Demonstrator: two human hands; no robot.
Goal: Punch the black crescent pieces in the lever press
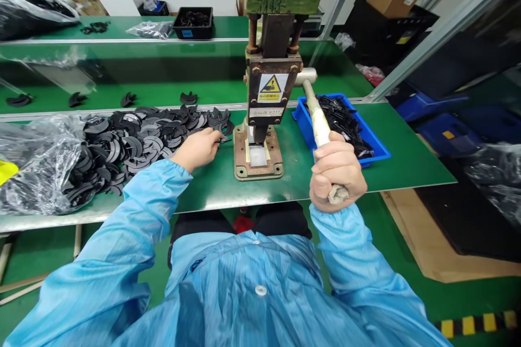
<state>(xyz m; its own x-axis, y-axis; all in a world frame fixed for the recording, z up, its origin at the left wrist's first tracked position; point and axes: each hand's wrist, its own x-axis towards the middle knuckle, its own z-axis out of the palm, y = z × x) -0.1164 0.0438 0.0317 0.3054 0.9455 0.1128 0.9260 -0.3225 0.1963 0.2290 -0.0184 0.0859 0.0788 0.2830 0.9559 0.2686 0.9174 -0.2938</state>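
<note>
My right hand (337, 173) is wrapped round the taped lever (317, 114) of a green hand press (268, 87). My left hand (199, 149) pinches a black curved plastic piece (224, 140), only its tip showing beyond the fingers, just left of the press base (241, 165). On that base, under the ram (259, 134), lies a pale metal block (258, 156). To the left of and behind my left hand spreads a heap of black curved plastic pieces (138, 146).
A blue bin (376, 154) of black parts stands right of the press. Clear plastic bags (36, 162) lie at the left. Several loose black pieces sit along the ledge behind the heap. A black bin (203, 32) stands on the back shelf.
</note>
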